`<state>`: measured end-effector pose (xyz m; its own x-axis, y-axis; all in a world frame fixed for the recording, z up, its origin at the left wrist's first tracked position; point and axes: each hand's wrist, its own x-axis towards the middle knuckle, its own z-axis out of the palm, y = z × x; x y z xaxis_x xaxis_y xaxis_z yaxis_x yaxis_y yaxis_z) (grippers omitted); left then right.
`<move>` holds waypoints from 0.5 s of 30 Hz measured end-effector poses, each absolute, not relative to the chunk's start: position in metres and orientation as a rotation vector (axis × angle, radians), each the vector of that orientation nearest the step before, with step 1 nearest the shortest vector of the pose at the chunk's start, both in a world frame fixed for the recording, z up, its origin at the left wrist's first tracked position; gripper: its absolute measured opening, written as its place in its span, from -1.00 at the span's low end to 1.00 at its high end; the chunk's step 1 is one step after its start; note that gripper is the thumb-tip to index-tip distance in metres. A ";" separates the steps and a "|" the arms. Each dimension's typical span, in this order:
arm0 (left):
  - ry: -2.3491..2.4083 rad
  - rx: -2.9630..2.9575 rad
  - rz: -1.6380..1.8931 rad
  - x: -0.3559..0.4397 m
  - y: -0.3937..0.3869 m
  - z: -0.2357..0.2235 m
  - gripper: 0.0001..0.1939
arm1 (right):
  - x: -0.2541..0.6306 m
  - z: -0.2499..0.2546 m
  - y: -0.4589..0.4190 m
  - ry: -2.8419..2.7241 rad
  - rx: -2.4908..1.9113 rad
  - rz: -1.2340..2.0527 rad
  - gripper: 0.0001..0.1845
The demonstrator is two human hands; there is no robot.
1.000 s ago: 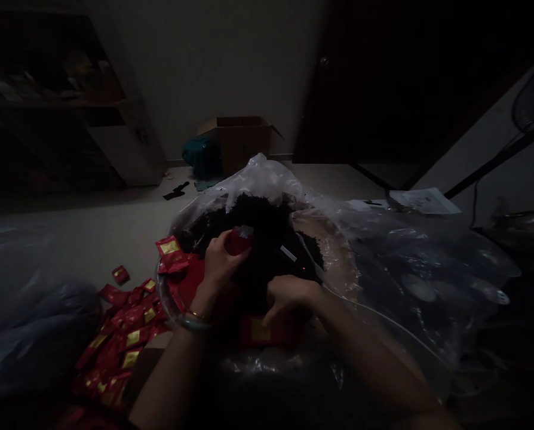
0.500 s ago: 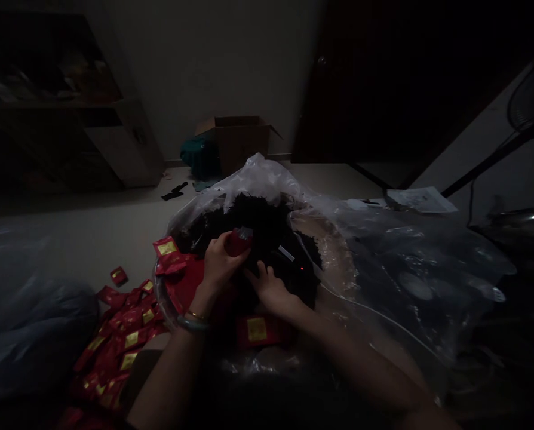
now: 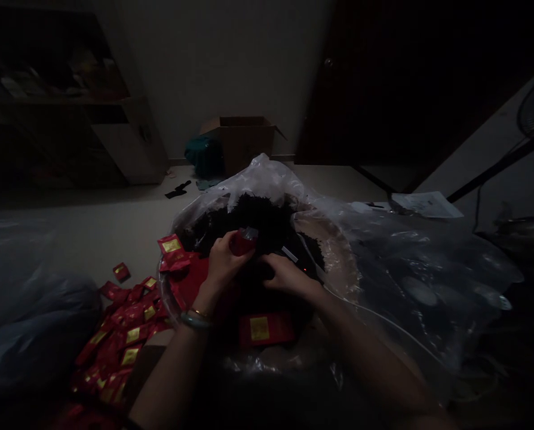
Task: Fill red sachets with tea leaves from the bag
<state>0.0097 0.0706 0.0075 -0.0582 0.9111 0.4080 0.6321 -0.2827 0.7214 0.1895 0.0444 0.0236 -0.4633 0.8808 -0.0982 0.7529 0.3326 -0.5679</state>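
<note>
My left hand [image 3: 222, 263] is closed round a small red packet [image 3: 245, 243], whose silvery or clear top end points up and away. To its right, my right hand [image 3: 289, 278] hovers low over the dark loose tea leaves [image 3: 258, 212], fingers curled together. Whatever those fingers hold is hidden in shadow. A dark device [image 3: 289, 254] with a pale strip and a red light lies beside my right hand. The leaves fill a round container lined with clear plastic [image 3: 264, 170]. A red packet with a gold label [image 3: 271, 329] lies nearest my body.
Several red and gold packets [image 3: 123, 328] are heaped at the left, with others [image 3: 172, 251] on the container's edge. A white cable [image 3: 383, 313] crosses the plastic sheeting at right. An open cardboard box [image 3: 246, 143] stands by the wall. The room is very dark.
My right hand moved from above the near red packet to the leaves beside my left hand; its spread fingers have since curled in. My left hand keeps its red packet in nearly the same place.
</note>
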 end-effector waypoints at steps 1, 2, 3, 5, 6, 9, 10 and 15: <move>1.656 1.917 1.249 0.010 0.070 0.008 -0.50 | 0.193 0.028 0.046 -2.336 -1.412 0.861 -0.51; 1.657 1.928 1.236 0.010 0.070 0.008 -0.50 | 0.196 0.031 0.046 -2.299 -1.359 0.901 -0.52; 1.653 1.944 1.224 0.011 0.069 0.009 -0.51 | 0.198 0.035 0.047 -2.260 -1.323 0.931 -0.54; 1.633 1.985 1.198 0.010 0.068 0.010 -0.54 | 0.203 0.041 0.048 -2.180 -1.308 0.940 -0.57; 1.621 2.005 1.183 0.010 0.068 0.011 -0.55 | 0.206 0.044 0.049 -2.145 -1.312 0.923 -0.59; 1.574 2.063 1.102 0.010 0.066 0.013 -0.58 | 0.214 0.054 0.050 -2.046 -1.302 0.840 -0.69; 1.551 2.086 1.065 0.011 0.066 0.013 -0.57 | 0.217 0.058 0.049 -2.002 -1.293 0.807 -0.72; 1.447 2.172 0.949 0.021 0.060 0.012 -0.52 | 0.218 0.073 0.045 -1.737 -1.241 0.574 -0.74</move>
<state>0.0215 0.0599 0.0117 0.2493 0.9101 0.3311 0.6665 -0.4092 0.6232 0.2185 0.0445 0.0727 -0.0939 0.9128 0.3974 0.4959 0.3890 -0.7764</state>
